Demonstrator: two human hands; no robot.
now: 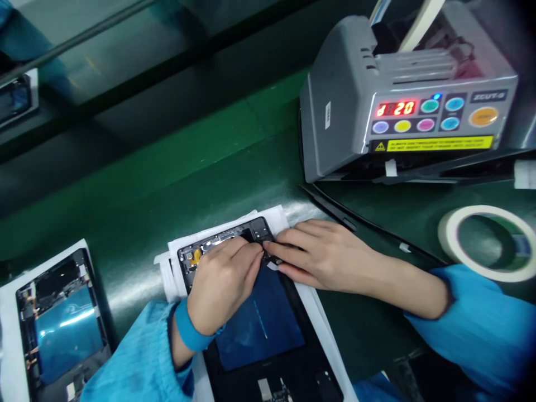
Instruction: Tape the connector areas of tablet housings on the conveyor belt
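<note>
Green worktop (138, 184); opened tablet (259, 329) lies near centre on white foam. Left hand (221, 285) and right hand (330, 254) pinch a small part at its top edge. Risk: fingertip slip could misplace it.

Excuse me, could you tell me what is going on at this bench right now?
A person in blue sleeves works on an opened tablet lying on white sheets on a green bench. The left hand and right hand meet fingertip to fingertip at the tablet's upper end, pressing on a small part there. A second opened tablet lies to the left. A grey tape dispenser and a tape roll sit to the right.
</note>
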